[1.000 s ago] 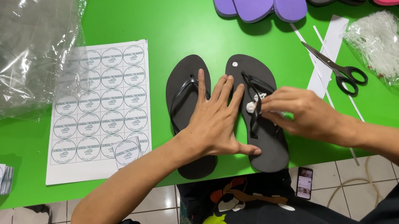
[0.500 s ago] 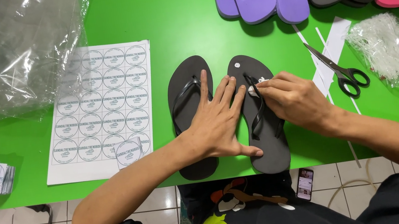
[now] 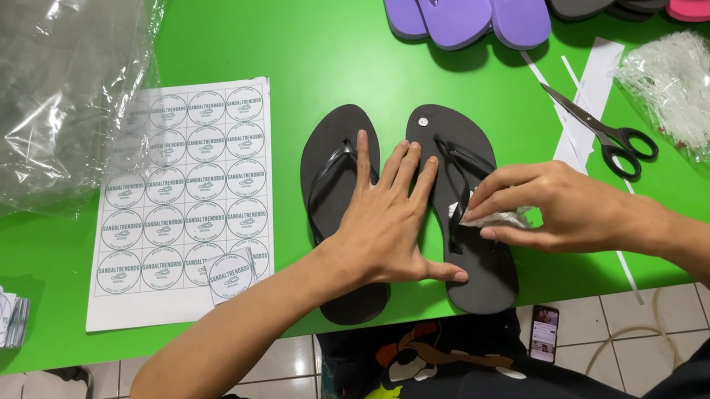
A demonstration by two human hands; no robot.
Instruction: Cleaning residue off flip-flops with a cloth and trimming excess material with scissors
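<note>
Left hand (image 3: 383, 228), fingers spread, is pressing flat across two black sandals (image 3: 460, 212) on the green desk (image 3: 303, 38); right hand (image 3: 553, 207) fingers are pinching a white tag (image 3: 494, 219) at the strap.

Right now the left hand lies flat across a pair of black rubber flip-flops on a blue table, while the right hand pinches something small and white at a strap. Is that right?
Not quite: the head view shows a green table, not blue. The rest holds: the left hand lies flat across the pair of black rubber flip-flops, and the right hand pinches a small white piece at a strap.
</note>
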